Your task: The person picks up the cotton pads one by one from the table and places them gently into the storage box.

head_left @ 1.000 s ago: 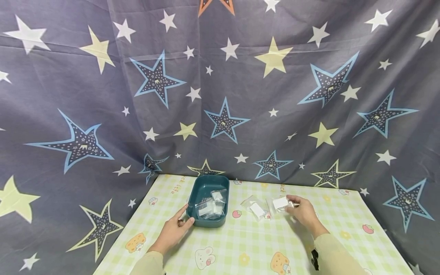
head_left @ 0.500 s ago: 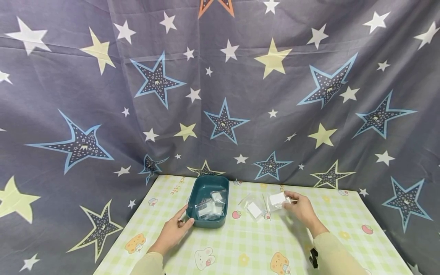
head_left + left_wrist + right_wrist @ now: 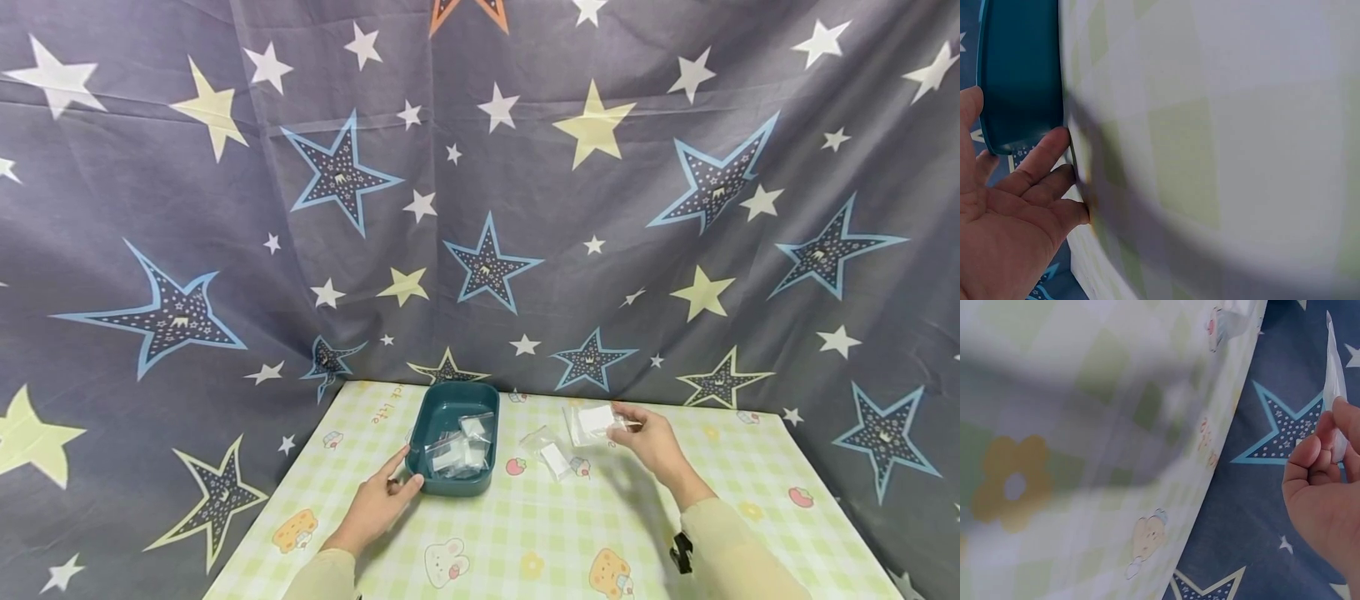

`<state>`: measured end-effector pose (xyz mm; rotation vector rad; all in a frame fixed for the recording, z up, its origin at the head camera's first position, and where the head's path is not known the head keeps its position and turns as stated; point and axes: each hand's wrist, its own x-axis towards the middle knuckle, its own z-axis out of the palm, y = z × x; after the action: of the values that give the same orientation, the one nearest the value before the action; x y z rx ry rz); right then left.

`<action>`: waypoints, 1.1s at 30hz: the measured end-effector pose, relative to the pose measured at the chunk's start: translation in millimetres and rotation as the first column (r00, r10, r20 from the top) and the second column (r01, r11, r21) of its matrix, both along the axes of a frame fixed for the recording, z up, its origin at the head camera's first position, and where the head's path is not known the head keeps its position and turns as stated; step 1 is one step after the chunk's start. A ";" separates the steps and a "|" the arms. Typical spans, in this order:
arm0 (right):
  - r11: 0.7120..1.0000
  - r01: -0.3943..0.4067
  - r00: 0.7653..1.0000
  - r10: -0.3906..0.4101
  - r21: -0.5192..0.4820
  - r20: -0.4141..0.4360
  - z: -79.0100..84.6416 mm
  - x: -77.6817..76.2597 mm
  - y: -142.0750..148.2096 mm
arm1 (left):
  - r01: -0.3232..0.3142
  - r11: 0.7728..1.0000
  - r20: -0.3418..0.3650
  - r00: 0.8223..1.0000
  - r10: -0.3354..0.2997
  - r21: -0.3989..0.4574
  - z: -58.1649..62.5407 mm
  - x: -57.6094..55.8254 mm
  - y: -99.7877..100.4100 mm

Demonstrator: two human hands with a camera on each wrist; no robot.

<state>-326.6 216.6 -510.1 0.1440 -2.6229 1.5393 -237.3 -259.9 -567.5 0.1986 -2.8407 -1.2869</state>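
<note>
Thumb and finger of my right hand (image 3: 654,446) pinch a small clear plastic bag (image 3: 596,419) with a white rectangle in it, held up over the table's far part. The right wrist view shows this bag (image 3: 1334,375) nearly edge-on. Below it, another such bag (image 3: 555,460) lies on the cloth. My left hand (image 3: 377,502) rests against the near left corner of a dark teal box (image 3: 457,487), fingers spread and fairly straight. In the left wrist view the thumb lies at the box's (image 3: 1022,75) rim. Several similar bags (image 3: 459,452) lie in the box's near half.
A green and white checked cloth (image 3: 517,533) with cartoon prints covers the table. Behind it hangs a dark star-patterned curtain (image 3: 540,208), close to the table's back edge and the box's far end.
My right hand has moved left and away from me, lifting the pinched bag off to the far side of the one on the cloth. The left hand and the box stay put.
</note>
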 end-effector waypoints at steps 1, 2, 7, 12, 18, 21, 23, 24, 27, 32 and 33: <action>1.000 -0.002 1.000 0.002 -0.011 0.000 1.6 0.0 -1.8 | 0.000 1.000 0.000 1.000 0.000 -0.004 0.0 0.0 0.0; 1.000 -0.008 1.000 0.008 -0.015 -0.002 3.2 0.1 -3.3 | -0.001 1.000 0.002 1.000 0.001 -0.007 0.0 0.0 0.2; 0.999 -0.017 1.000 0.017 -0.045 -0.002 9.3 -1.2 -11.0 | -0.004 1.000 0.003 1.000 0.004 -0.010 0.0 0.0 0.3; 0.994 -0.034 0.999 0.035 -0.108 0.006 13.3 -2.1 -20.1 | 0.000 1.000 0.002 1.000 0.000 0.004 -1.2 0.0 0.0; 0.989 -0.049 0.999 0.052 -0.142 0.017 17.0 -1.5 -31.1 | 0.004 1.000 0.008 1.000 -0.004 0.008 -1.7 0.0 -0.7; 0.988 -0.059 0.998 0.062 -0.144 0.016 19.2 -1.3 -37.1 | 0.004 1.000 0.012 1.000 -0.004 0.012 -1.8 -0.3 -0.9; 0.987 -0.067 0.998 0.070 -0.145 0.011 20.0 -1.9 -41.2 | 0.004 1.000 0.012 1.000 -0.004 0.013 -2.0 -0.6 -1.0; 0.986 -0.070 0.997 0.072 -0.150 0.011 20.5 -2.0 -43.3 | 0.004 1.000 0.010 1.000 -0.004 0.012 -2.1 -0.8 -1.0; 0.984 -0.079 0.997 0.082 -0.158 0.013 22.2 -2.3 -50.7 | 0.003 1.000 0.005 1.000 -0.003 0.011 -1.9 -0.7 -0.8; 0.980 -0.091 0.995 0.095 -0.179 0.014 27.1 -0.2 -65.9 | 0.005 1.000 0.001 1.000 -0.005 0.012 -2.7 -0.5 -1.2; 0.979 -0.096 0.995 0.099 -0.182 0.011 27.6 0.4 -68.9 | 0.007 1.000 0.000 1.000 -0.007 0.014 -2.9 -0.5 -1.3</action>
<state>-326.3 147.7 -482.5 0.2475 -2.5083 1.8108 -237.8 -261.2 -570.4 0.1890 -2.8361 -1.3080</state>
